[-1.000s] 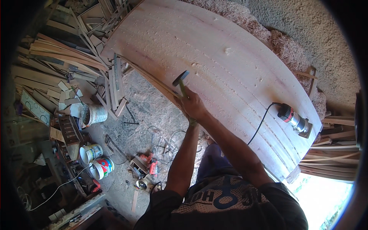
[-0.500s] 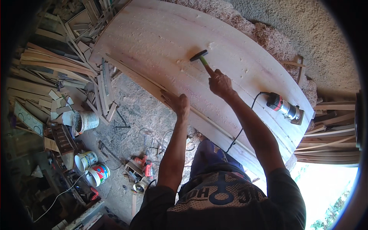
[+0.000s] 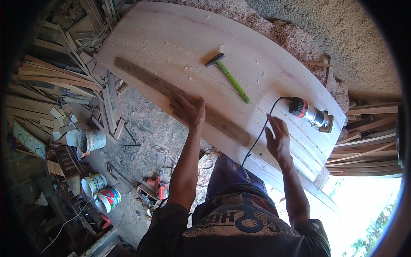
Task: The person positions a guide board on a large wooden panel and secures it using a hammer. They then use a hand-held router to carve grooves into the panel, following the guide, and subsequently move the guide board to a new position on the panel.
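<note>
A long, narrow grey-brown plank [image 3: 147,79] rests along the near side of a big curved wooden panel [image 3: 171,28]. My left hand [image 3: 188,110] is on this plank, its fingers spread over the face and near edge. Farther right, my right hand [image 3: 278,141] is empty and open, fingers apart, close to the black cord [image 3: 259,136]. A hammer [image 3: 231,80] with a bright green handle and dark head lies on the panel, beyond both hands. To its right, a red, black and silver corded power tool [image 3: 311,114] stands on the panel.
Wood shavings [image 3: 295,40] are heaped along the panel's far edge. Offcuts [image 3: 55,73] pile up at left, near a whitish bucket [image 3: 92,140] and paint tubs [image 3: 108,199]. A red tool [image 3: 160,188] and cables lie on the floor. Stacked boards [image 3: 364,147] are at right.
My right hand has let go of the hammer, now lying on the panel, and has moved nearer and right. The plank, previously showing a thin edge, now shows its broad face.
</note>
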Motion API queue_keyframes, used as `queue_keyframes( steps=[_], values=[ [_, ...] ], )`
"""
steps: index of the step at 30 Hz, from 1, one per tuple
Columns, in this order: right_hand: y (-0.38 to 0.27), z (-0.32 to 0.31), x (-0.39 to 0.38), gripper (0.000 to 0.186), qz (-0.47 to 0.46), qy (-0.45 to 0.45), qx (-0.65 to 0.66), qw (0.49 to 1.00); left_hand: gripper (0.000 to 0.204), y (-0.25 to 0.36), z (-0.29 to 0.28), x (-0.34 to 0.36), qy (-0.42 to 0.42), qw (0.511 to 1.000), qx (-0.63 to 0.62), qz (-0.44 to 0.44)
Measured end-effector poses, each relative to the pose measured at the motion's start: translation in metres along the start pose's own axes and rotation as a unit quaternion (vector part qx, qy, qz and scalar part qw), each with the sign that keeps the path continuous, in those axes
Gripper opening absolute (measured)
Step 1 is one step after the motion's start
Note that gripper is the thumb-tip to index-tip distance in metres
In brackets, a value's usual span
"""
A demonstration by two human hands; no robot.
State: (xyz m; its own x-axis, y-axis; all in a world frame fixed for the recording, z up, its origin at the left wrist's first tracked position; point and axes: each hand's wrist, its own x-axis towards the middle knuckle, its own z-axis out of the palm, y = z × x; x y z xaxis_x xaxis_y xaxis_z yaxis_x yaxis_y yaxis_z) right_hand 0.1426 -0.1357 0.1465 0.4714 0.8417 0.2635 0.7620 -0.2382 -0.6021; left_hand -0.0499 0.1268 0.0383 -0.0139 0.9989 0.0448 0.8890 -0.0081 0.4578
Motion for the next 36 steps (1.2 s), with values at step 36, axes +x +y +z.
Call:
queue_keyframes(
  steps=[36],
  values=[
    [0.129,-0.134,-0.278,0.064,0.099,-0.108,-0.182,0.972,0.107,-0.012,0.014,-0.04,0.097,0.994,-0.044,-0.032]
  ],
)
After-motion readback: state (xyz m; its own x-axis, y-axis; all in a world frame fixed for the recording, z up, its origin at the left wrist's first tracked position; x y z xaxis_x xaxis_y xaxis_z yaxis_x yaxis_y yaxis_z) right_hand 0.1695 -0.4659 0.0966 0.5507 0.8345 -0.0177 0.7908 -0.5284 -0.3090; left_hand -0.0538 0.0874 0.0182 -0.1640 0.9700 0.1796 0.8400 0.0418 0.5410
